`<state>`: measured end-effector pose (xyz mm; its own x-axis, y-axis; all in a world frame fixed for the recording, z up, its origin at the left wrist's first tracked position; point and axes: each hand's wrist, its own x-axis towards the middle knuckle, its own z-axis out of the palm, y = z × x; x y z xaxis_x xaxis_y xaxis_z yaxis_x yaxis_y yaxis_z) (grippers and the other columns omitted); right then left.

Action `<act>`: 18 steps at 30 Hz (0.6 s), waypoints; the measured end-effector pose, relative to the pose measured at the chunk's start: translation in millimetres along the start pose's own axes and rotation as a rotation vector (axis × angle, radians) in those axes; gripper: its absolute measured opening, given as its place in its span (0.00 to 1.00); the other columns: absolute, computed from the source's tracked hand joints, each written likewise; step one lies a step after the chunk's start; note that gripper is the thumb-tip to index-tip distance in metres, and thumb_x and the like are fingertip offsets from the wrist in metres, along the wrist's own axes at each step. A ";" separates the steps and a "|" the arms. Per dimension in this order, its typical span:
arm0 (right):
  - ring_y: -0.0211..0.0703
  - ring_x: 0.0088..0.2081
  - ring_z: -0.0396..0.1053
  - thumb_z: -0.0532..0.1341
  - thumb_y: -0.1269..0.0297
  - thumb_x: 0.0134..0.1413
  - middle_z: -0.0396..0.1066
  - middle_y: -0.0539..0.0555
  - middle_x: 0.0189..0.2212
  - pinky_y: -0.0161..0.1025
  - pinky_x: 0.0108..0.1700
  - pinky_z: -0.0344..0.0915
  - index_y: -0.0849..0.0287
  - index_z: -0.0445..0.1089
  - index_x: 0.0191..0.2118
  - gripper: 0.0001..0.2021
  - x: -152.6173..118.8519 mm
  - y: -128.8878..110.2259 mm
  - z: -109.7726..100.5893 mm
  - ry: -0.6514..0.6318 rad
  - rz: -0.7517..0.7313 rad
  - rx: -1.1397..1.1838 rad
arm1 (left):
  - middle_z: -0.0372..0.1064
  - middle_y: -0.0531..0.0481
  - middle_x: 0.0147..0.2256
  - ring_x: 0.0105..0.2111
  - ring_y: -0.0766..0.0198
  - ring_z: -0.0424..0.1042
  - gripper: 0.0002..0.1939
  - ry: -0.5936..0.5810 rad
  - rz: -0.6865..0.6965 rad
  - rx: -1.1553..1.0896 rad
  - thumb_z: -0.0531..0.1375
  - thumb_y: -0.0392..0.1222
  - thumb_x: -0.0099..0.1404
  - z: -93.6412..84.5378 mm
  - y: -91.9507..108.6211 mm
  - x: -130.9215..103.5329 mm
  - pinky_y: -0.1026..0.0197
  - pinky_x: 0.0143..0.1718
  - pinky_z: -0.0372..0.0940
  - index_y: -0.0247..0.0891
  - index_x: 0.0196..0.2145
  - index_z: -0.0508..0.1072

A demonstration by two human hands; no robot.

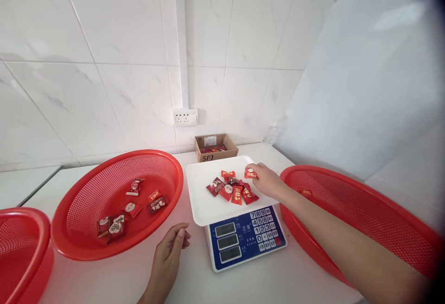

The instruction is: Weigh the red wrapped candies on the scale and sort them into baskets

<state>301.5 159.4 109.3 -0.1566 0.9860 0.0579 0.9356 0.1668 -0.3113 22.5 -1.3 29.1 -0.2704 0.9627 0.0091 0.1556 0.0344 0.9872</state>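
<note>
My right hand [267, 180] reaches over the scale's white tray [198, 197] and pinches a small red snack packet [250, 173] by its edge. Beside it on the tray lies a loose pile of several red and dark-red snack packets [237, 195]. Below the tray is the blue front panel of the digital scale [247, 235], with three displays and a keypad; I cannot read the figures surely. My left hand [170, 253] hovers or rests over the table just left of the scale, fingers loosely curled, with nothing visible in them.
Left of the scale, a red mesh basket [170, 160] holds several packets. Another red basket [41, 230] is cut off at the left edge. Under my right forearm sits a third red basket [313, 170] with a packet. Behind the tray, a cardboard box [205, 156] contains packets.
</note>
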 end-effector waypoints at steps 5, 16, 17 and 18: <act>0.44 0.41 0.69 0.55 0.73 0.48 0.68 0.56 0.44 0.36 0.41 0.61 0.57 0.67 0.46 0.17 -23.6 -8.6 -12.0 -0.081 0.039 0.109 | 0.72 0.49 0.28 0.28 0.60 0.72 0.26 -0.011 -0.010 0.003 0.55 0.64 0.56 0.9 -0.5 -0.5 0.59 0.33 0.70 0.39 0.36 0.75; 0.45 0.45 0.69 0.55 0.67 0.51 0.71 0.53 0.46 0.40 0.44 0.65 0.53 0.66 0.44 0.13 -56.1 13.8 -39.5 0.135 0.094 0.255 | 0.73 0.48 0.27 0.27 0.59 0.73 0.27 0.034 0.000 0.004 0.57 0.66 0.53 -0.8 1.8 1.2 0.58 0.32 0.71 0.39 0.35 0.76; 0.46 0.45 0.69 0.55 0.67 0.51 0.71 0.53 0.46 0.40 0.45 0.65 0.53 0.66 0.44 0.13 -60.3 25.9 -45.8 0.166 0.122 0.244 | 0.73 0.48 0.27 0.27 0.59 0.73 0.28 0.040 -0.011 0.011 0.57 0.67 0.52 -1.3 1.0 1.5 0.58 0.32 0.71 0.39 0.35 0.76; 0.46 0.46 0.69 0.55 0.67 0.51 0.71 0.54 0.47 0.41 0.46 0.65 0.54 0.67 0.44 0.13 -65.5 39.7 -51.5 0.189 0.151 0.221 | 0.73 0.48 0.28 0.27 0.58 0.73 0.29 0.045 -0.023 0.023 0.57 0.68 0.51 -1.6 -0.7 1.9 0.58 0.32 0.71 0.38 0.35 0.76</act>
<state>365.2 101.2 142.1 0.0595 0.9846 0.1645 0.8489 0.0368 -0.5273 20.4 0.1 28.7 -0.3165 0.9486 -0.0060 0.1703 0.0631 0.9834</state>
